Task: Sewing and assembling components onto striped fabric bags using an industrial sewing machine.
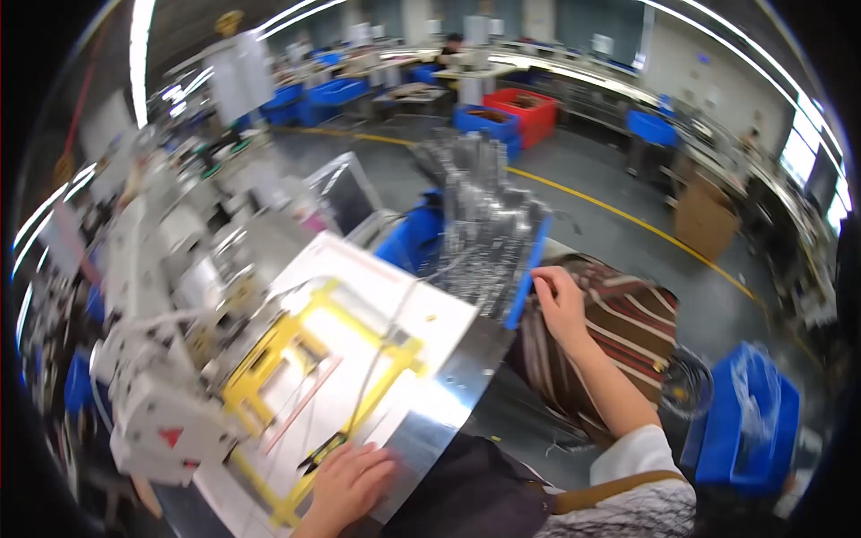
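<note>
My left hand rests on the front of the white work surface, its fingers loosely spread and slightly blurred. Touching or just beside its fingertips is a pair of dark thread snips with yellow-green marks. Ahead of it a yellow frame is fixed on the surface, beside a white sewing machine. My right hand is closed, thumb and forefinger drawn together at the blue rim of a container of shiny dark strips. What its fingertips grip, if anything, is hidden. Brown striped cloth hangs beneath that hand.
A metal edge borders the work surface. On the floor at right stand a blue bin with clear plastic and a cardboard box. Red and blue bins stand farther off, beyond a yellow floor line. A person sits far away.
</note>
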### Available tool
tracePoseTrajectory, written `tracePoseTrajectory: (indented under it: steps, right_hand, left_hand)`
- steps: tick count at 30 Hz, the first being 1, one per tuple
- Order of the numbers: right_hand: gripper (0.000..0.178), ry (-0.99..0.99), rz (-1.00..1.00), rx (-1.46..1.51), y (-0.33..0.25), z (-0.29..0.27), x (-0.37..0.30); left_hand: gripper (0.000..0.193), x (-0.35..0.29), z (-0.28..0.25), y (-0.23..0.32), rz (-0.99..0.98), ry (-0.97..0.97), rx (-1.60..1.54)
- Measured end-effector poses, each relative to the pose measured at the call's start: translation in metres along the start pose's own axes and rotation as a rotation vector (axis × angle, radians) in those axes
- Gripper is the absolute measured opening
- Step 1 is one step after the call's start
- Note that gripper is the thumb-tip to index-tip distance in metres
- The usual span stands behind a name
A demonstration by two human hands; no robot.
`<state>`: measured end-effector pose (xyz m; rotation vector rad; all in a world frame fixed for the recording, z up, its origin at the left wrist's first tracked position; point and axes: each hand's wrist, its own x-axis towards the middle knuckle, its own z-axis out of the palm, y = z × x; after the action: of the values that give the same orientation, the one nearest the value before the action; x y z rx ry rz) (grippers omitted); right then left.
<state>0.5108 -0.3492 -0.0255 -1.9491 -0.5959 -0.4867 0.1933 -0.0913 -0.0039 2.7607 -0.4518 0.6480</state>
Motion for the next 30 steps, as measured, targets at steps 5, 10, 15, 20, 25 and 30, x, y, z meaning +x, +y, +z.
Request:
tracePoseTrajectory:
  steps: [5,10,15,20,25,30]
  right_hand:
    - [0.026,-0.838,-0.719,0.189,-0.138,0.101,-0.045]
    - [0.025,-1.108,-1.052,0.302,-0.198,0.166,-0.103]
    - [0.021,-1.153,-1.039,0.296,-0.191,0.17,-0.1]
    - [0.025,-0.797,-0.837,0.002,-0.12,0.158,-0.039]
    - [0.023,-0.74,-0.668,-0.031,-0.079,0.168,-0.004]
    - [0.024,-0.658,-0.738,-0.223,-0.06,0.139,0.017]
  left_hand:
    - [0.031,-0.04,-0.02,0.038,0.248,-0.166,0.12]
    - [0.024,-0.102,-0.092,0.068,-0.2,0.142,0.54]
    - [0.01,-0.243,-0.11,0.119,-0.862,1.488,0.84]
    - [0.014,-0.417,0.028,0.116,-1.749,1.528,0.536]
    - [0.042,-0.575,0.174,0.137,-2.175,1.579,-0.27]
    - [0.039,-0.484,0.22,0.029,-2.38,1.175,-0.119]
